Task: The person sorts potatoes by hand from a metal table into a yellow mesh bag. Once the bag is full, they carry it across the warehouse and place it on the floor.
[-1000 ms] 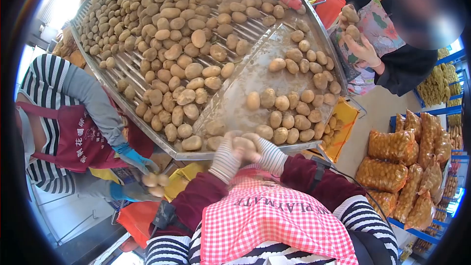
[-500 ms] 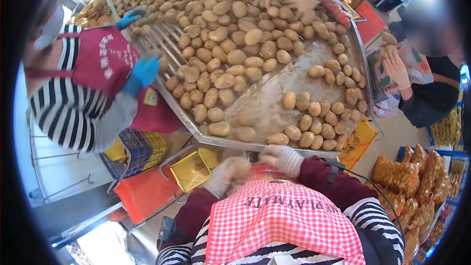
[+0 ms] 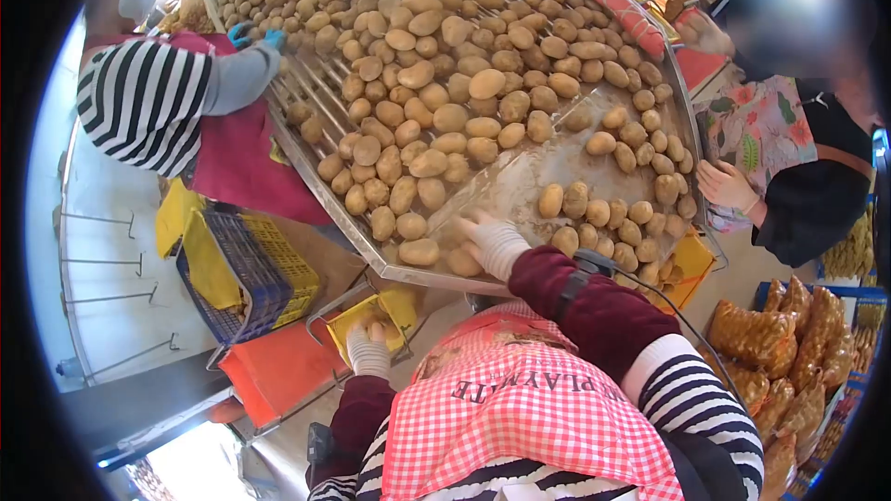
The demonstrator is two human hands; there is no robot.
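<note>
Down by the left hand: left hand [image 3: 368, 353] hangs low over the yellow bin [image 3: 376, 315] under the worktop [image 3: 390, 271] edge; fingers curled, can't tell if anything's in them.
Right hand: right hand [image 3: 495, 243] is up on the worktop, fingers spread wide and flat on a potato [image 3: 463, 262] at the near rim, not closed on it.
Potatoes: big heap [image 3: 418, 83] sits beyond that hand, sloping toward the rim so they're easy to reach.
Neighbours: blue-gloved hand [image 3: 272, 39] far left, another bare hand [image 3: 726, 184] off right.

A single head-worn fisheye camera looked steeply down and forward over the near edge of the potato sorting table [image 3: 390, 271], close up.
</note>
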